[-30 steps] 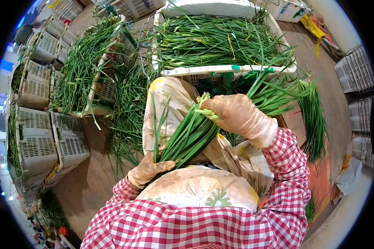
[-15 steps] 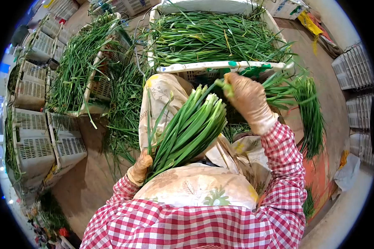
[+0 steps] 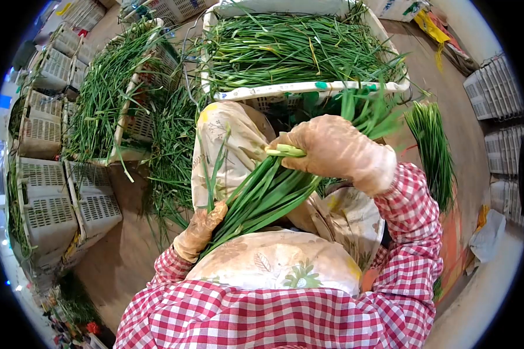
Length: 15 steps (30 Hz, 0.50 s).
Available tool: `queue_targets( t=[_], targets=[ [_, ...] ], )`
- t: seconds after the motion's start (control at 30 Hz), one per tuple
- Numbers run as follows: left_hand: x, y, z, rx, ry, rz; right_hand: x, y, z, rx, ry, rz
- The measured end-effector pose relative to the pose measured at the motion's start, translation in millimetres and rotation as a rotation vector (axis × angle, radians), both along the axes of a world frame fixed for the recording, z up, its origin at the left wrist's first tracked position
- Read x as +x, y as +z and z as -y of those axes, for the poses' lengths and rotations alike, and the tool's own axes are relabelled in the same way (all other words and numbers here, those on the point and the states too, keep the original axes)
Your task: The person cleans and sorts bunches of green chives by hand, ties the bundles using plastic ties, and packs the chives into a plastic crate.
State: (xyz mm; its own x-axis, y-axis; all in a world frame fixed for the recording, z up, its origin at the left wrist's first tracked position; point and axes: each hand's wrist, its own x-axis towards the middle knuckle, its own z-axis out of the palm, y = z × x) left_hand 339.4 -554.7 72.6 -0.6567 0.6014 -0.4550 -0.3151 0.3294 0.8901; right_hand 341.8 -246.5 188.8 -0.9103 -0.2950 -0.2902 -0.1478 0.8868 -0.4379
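Observation:
Gloved, my left hand (image 3: 202,231) is closed around the lower part of a bunch of garlic chives (image 3: 262,198) above my lap. The bunch slants up to the right, its cut end hidden behind my right hand. My right hand (image 3: 335,148), also gloved, grips a few chive stalks (image 3: 286,150), pale ends poking out to the left. Their blurred green leaves (image 3: 375,116) trail out behind it to the upper right. Just ahead of my knees stands a white crate (image 3: 308,90) heaped with loose chives (image 3: 297,49).
To the left, another crate (image 3: 124,125) overflows with chives, and loose leaves (image 3: 172,145) cover the floor beside it. Stacked white baskets (image 3: 43,203) line the far left. A neat chive bundle (image 3: 431,151) lies at right, near a plastic bag (image 3: 488,238) and more baskets (image 3: 495,93).
My right hand, with the stalks in it, has come down and closer, now over the end of the bunch. My left hand keeps its grip, shifting only slightly.

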Motion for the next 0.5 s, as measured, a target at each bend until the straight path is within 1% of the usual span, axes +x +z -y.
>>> queue_targets(
  t=[0.03, 0.07, 0.1, 0.13, 0.17, 0.2, 0.27, 0.3, 0.33, 0.37, 0.4, 0.43, 0.47, 0.5],
  targets=[
    [3.1, -8.9, 4.5, 0.017, 0.112, 0.141, -0.5, -9.8, -1.1, -0.029, -0.024, -0.053],
    [1.6, -15.5, 7.9, 0.015, 0.119, 0.143, 0.2, -14.9, -4.2, -0.031, -0.018, -0.05],
    [-2.3, -18.4, 8.8, -0.011, -0.086, -0.574, 1.3, -19.3, -8.6, -0.243, -0.122, -0.01],
    [-2.4, -19.4, 10.4, -0.029, -0.227, -0.918, 1.0, -25.0, -10.2, -0.455, -0.228, 0.032],
    [-2.7, -20.0, 11.7, -0.045, -0.301, -1.286, -1.0, -35.8, -8.7, -0.478, -0.259, -0.117],
    [-1.7, -9.6, 6.1, 0.051, -0.15, -0.74, -6.1, -37.9, -4.6, -0.198, -0.214, -0.405],
    [-2.0, 5.3, -4.7, 0.213, 0.129, 0.363, -10.8, -55.9, -6.6, -0.006, -0.177, -0.61],
    [-0.9, 3.4, -4.9, 0.2, 0.128, 0.35, -11.0, -58.5, -7.7, -0.001, -0.183, -0.608],
    [1.0, -12.2, 4.2, 0.2, 0.126, 0.352, -11.6, -60.9, -7.7, -0.008, -0.217, -0.623],
    [1.9, -38.7, 20.2, 0.191, 0.098, 0.235, -13.0, -62.5, -7.7, -0.018, -0.25, -0.638],
    [2.6, -56.8, 30.3, 0.181, 0.073, 0.118, -17.2, -61.6, -11.7, 0.055, -0.366, -0.591],
    [3.4, -60.0, 31.7, 0.179, 0.077, 0.119, -22.8, -66.8, -25.0, 0.071, -0.399, -0.754],
    [3.3, -63.2, 33.8, 0.261, 0.167, 0.289, -25.5, -72.4, -42.2, 0.087, -0.432, -0.921],
    [2.3, -67.5, 36.1, 0.347, 0.259, 0.455, -24.6, -71.3, -56.8, 0.25, -0.506, -0.822]
  ],
)
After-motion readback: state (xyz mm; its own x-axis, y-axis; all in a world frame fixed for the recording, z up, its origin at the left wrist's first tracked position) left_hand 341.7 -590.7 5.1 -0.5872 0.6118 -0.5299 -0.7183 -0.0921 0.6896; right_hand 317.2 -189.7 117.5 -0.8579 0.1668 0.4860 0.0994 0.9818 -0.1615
